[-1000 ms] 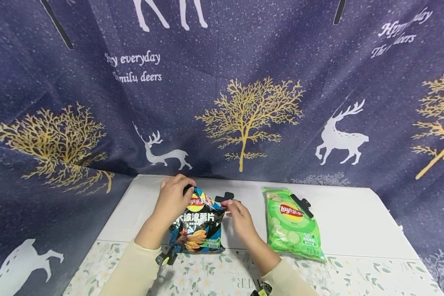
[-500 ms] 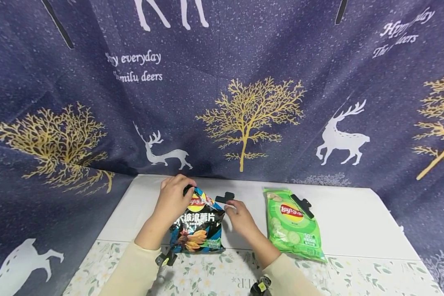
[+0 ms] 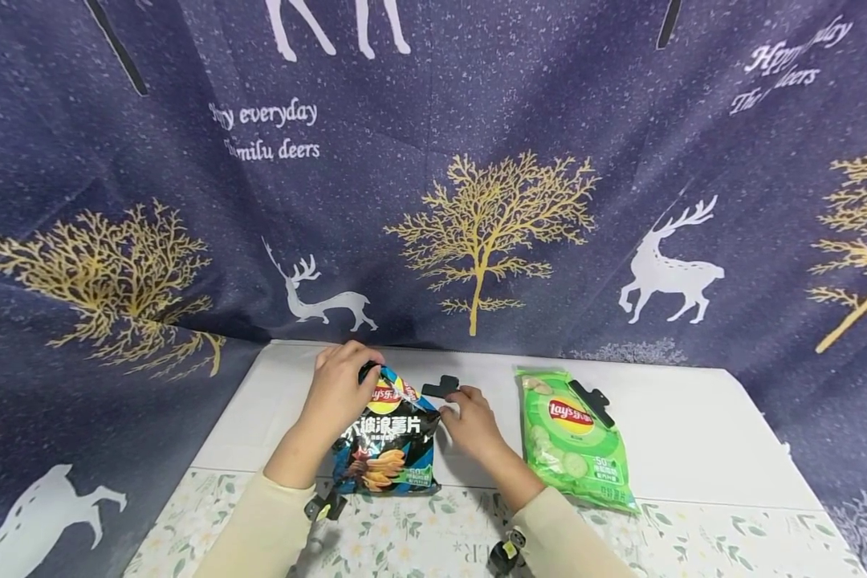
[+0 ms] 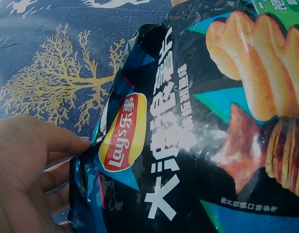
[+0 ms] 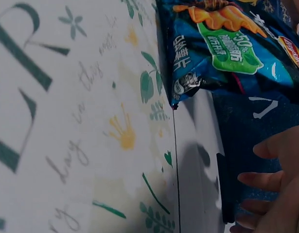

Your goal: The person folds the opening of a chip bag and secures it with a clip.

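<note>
A black and blue Lay's chip bag [image 3: 386, 449] stands on the table, its top right corner folded over. My left hand [image 3: 339, 389] pinches the bag's top left edge between thumb and fingers; the left wrist view shows this hand [image 4: 27, 170] at the rim. Just right of the bag lies a black bag clip [image 3: 441, 387]. Beside the clip is my right hand [image 3: 473, 421], and its fingertips reach the clip's near right end. Whether they touch it I cannot tell. In the right wrist view the right hand's fingers [image 5: 261, 182] are spread and hold nothing.
A green Lay's chip bag [image 3: 574, 441] lies on the right, with another black clip [image 3: 591, 403] at its upper right edge. The white table [image 3: 694, 433] has a floral cloth [image 3: 701, 538] along its front. A dark blue deer-print curtain [image 3: 419, 241] hangs behind.
My right hand has left the black bag's top right corner and shifted slightly right, beside the clip. My left hand keeps its hold on the bag.
</note>
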The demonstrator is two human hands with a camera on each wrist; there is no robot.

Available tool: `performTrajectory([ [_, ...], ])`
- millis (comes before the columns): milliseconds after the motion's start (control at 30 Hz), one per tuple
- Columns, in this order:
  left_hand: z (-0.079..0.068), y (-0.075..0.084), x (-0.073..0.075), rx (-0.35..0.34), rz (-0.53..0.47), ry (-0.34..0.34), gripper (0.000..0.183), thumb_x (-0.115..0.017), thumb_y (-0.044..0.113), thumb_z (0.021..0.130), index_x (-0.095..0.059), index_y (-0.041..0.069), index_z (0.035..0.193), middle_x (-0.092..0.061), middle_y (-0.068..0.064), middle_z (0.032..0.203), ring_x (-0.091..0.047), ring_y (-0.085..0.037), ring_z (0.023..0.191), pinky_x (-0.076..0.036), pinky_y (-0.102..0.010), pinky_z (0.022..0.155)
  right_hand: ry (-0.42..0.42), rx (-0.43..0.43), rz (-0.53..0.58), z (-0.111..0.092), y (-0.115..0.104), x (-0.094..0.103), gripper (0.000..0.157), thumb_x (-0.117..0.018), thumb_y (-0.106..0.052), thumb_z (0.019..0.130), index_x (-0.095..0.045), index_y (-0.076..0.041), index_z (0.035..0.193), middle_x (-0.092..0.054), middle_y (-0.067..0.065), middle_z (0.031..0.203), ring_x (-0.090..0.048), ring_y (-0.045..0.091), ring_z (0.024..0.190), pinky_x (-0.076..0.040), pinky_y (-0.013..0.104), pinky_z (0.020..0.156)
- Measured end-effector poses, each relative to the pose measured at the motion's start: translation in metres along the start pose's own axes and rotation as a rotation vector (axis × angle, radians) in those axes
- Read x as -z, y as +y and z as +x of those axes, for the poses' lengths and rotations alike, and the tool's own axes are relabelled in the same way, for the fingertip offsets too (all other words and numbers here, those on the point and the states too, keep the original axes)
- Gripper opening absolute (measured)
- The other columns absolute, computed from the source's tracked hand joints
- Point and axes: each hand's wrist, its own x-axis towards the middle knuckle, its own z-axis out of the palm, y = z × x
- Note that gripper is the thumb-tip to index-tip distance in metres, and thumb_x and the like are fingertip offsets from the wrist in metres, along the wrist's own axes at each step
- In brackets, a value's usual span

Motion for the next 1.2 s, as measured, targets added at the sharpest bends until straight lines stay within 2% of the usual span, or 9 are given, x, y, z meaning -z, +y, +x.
performTrajectory([
  [133,0.000,0.000,0.001,-0.001,-0.008,-0.001,0.012,-0.069,0.015,0.095,-0.075,0.012,0.105,-0.069,-0.003,0.105,-0.063,-0.030,0.106,-0.031,-0.055,0.113,0.004,0.010,-0.058,0.003,0.001,0.001,0.035,-0.060,-0.024,0.099,-0.069,0.001,0.121,-0.047,0.030,0.148,-0.044,0.048,0.138,-0.037,0.067,0.110],
  [367,-0.001,0.001,0.001,-0.015,-0.014,0.014,0.010,-0.069,0.015,0.095,-0.075,0.013,0.103,-0.069,-0.004,0.103,-0.064,-0.030,0.105,-0.032,-0.056,0.112,-0.070,-0.031,-0.104,0.006,0.004,0.002,0.032,-0.059,-0.028,0.099,-0.072,-0.001,0.110,-0.043,0.031,0.151,-0.041,0.047,0.142,-0.037,0.065,0.112],
  [567,-0.001,0.001,0.001,-0.012,-0.018,0.021,0.010,-0.070,0.014,0.094,-0.075,0.013,0.103,-0.069,-0.004,0.103,-0.064,-0.030,0.105,-0.032,-0.056,0.112,-0.093,-0.041,-0.113,0.008,0.006,0.002,0.035,-0.059,-0.028,0.099,-0.071,0.001,0.115,-0.043,0.030,0.151,-0.043,0.047,0.141,-0.039,0.061,0.113],
  [833,-0.002,0.000,0.001,-0.003,-0.022,0.013,0.010,-0.070,0.015,0.095,-0.075,0.012,0.103,-0.069,-0.004,0.104,-0.064,-0.029,0.106,-0.032,-0.055,0.112,-0.067,-0.017,-0.128,0.009,0.008,0.004,0.037,-0.060,-0.026,0.098,-0.072,0.005,0.113,-0.055,0.027,0.138,-0.053,0.042,0.130,-0.044,0.055,0.108],
  [1200,-0.004,0.000,0.002,0.001,-0.029,0.014,0.010,-0.070,0.014,0.095,-0.075,0.012,0.103,-0.069,-0.004,0.104,-0.065,-0.029,0.106,-0.031,-0.055,0.113,-0.065,-0.029,-0.076,0.005,0.008,0.006,0.035,-0.058,-0.023,0.101,-0.071,0.005,0.119,-0.058,0.025,0.126,-0.057,0.040,0.121,-0.047,0.053,0.105],
])
